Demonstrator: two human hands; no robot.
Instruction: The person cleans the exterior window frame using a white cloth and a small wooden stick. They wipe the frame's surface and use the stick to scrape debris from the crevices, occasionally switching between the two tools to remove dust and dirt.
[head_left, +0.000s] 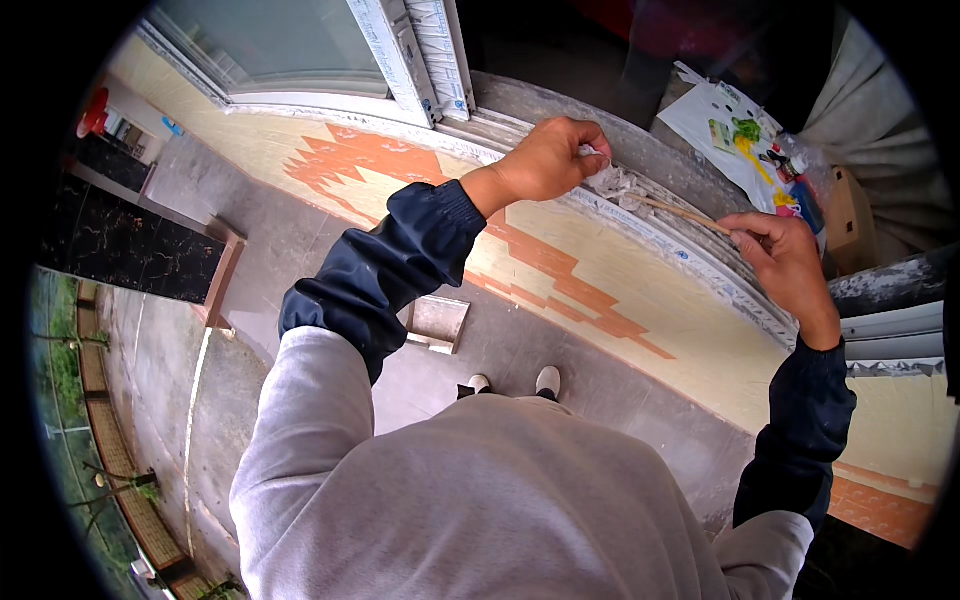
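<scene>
My left hand (551, 159) is over the bottom track of a sliding window, its thumb and fingers pinching part of a crumpled whitish tissue or cloth (616, 182). The rest of that wad lies on the window track (675, 221). Farther right, my right hand (780, 251) grips one end of a thin wooden stick (679, 212). The stick's other end meets the wad, and whether it goes under or into it I cannot tell. Dark sleeve covers (431, 236) reach to both wrists.
A sliding window sash (300, 45) with film-covered frame stands left. Inside, a white sheet (697, 112) carries small items, with a brown box (850, 217) beside it. Below are a tiled wall (540, 255) and, on the floor, a dustpan-like tray (439, 322) near my shoes (549, 379).
</scene>
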